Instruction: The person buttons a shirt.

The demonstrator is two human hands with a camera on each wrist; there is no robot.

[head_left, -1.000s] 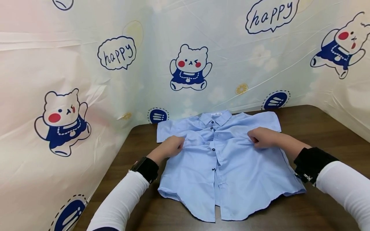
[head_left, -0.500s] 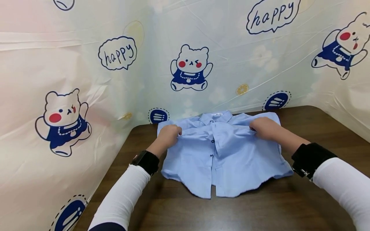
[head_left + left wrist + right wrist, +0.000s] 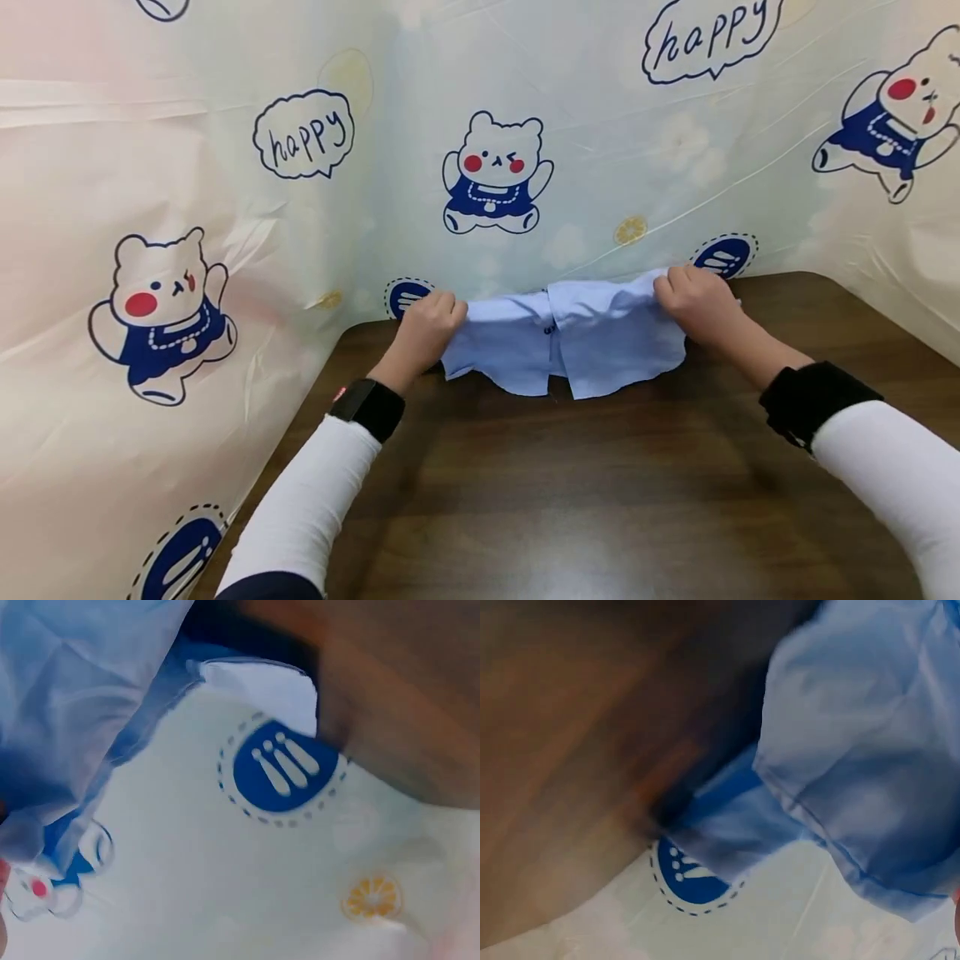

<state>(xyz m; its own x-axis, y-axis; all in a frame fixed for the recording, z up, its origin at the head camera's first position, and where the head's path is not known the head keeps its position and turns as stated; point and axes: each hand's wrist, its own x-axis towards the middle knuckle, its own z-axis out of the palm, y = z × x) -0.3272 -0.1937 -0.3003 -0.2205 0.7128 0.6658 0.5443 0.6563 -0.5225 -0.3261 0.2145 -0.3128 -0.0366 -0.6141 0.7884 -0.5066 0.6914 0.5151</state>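
Note:
A light blue button-up shirt (image 3: 618, 333) hangs between my two hands near the far edge of the table, its split front hem downward. My left hand (image 3: 429, 327) grips the shirt at its left side, fingers curled over the cloth. On the other side my right hand (image 3: 697, 302) holds it the same way, slightly higher. The collar and sleeves are hidden behind the raised cloth in the head view. Loose shirt fabric (image 3: 67, 697) fills the upper left of the left wrist view. In the right wrist view the shirt cloth (image 3: 855, 750) droops in a fold.
The brown wooden table (image 3: 525, 492) stretches from the shirt toward me. Behind it hangs a pale curtain (image 3: 585, 183) printed with bears and "happy" bubbles, close to the table's far edge. Black bands (image 3: 371, 408) circle both wrists.
Both hands have moved up and away from me, lifting the shirt. The shirt lay spread on the table a second ago; now its lower part hangs from my hands near the back edge.

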